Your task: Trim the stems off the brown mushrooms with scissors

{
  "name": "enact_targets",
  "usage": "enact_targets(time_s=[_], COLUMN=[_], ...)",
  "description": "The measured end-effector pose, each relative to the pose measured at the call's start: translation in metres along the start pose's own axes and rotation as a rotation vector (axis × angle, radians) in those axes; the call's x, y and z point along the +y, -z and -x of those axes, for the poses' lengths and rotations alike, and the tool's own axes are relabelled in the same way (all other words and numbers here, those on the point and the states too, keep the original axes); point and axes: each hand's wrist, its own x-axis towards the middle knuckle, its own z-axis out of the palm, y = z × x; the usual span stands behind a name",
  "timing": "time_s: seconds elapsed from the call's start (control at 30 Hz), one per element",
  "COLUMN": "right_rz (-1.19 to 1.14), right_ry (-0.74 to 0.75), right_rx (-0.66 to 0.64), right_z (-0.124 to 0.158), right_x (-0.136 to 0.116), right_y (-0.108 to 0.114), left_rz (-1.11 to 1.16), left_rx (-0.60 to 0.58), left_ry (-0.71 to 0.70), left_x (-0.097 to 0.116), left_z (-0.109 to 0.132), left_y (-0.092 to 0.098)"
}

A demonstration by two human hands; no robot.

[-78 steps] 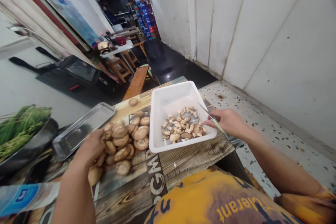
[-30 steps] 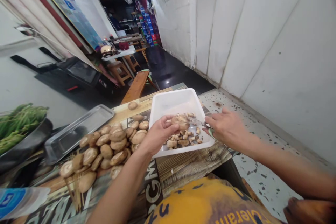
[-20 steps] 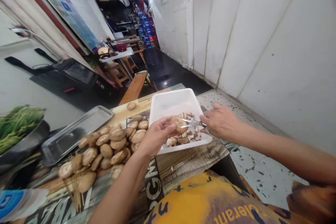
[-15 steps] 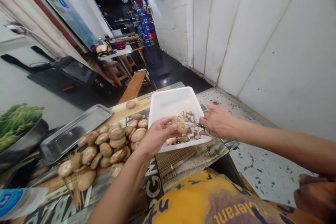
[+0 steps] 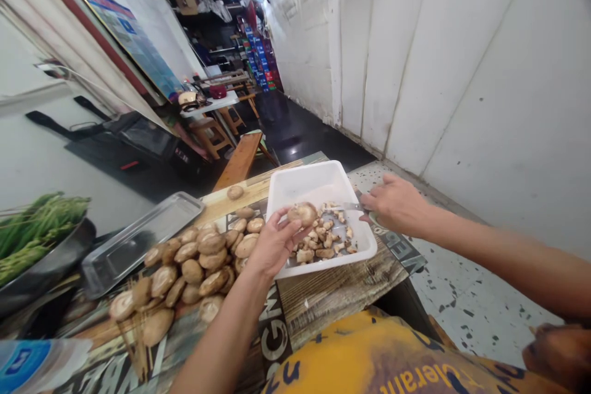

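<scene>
Over the white plastic tub, my left hand pinches a brown-capped mushroom between thumb and fingers. My right hand, at the tub's right side, is closed round a small knife. Its blade points left toward the mushroom; whether it touches the mushroom I cannot tell. Cut mushroom stems lie in the bottom of the tub. Left of my left forearm, a heap of whole mushrooms covers part of the table.
A clear shallow tray lies beyond the heap, beside a metal bowl of green vegetables. Thin skewers and a plastic bottle are at the near left. A wooden bench stands past the table.
The view has shifted slightly. My left hand has tilted the mushroom so its cap shows more. My right hand has moved a little up and right, and the blade shows more clearly.
</scene>
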Motion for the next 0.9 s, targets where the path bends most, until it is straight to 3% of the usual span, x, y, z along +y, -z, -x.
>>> enact_targets(time_s=[0.07,0.23,0.4,0.6,0.9], right_rz=[-0.083,-0.208,-0.226,-0.245,-0.167], right_ry=[-0.051,-0.137,-0.206,-0.268,-0.228], right_rx=[-0.021,-0.067,-0.07,-0.052,0.008], right_z=[0.002,0.002,-0.001,-0.001,-0.007], right_x=[-0.01,-0.043,-0.052,-0.062,-0.081], right_y=[0.002,-0.001,-0.006,-0.006,-0.012], left_rz=[0.014,-0.054,-0.013,0.054,-0.011], left_rx=[0.015,-0.032,-0.111,-0.023,0.124], left_ry=[-0.069,-0.084,-0.119,-0.207,-0.235], left_x=[-0.001,-0.003,-0.007,-0.022,-0.033], left_z=[0.001,0.004,0.004,0.007,0.009], left_y=[-0.003,-0.015,-0.021,-0.031,-0.036])
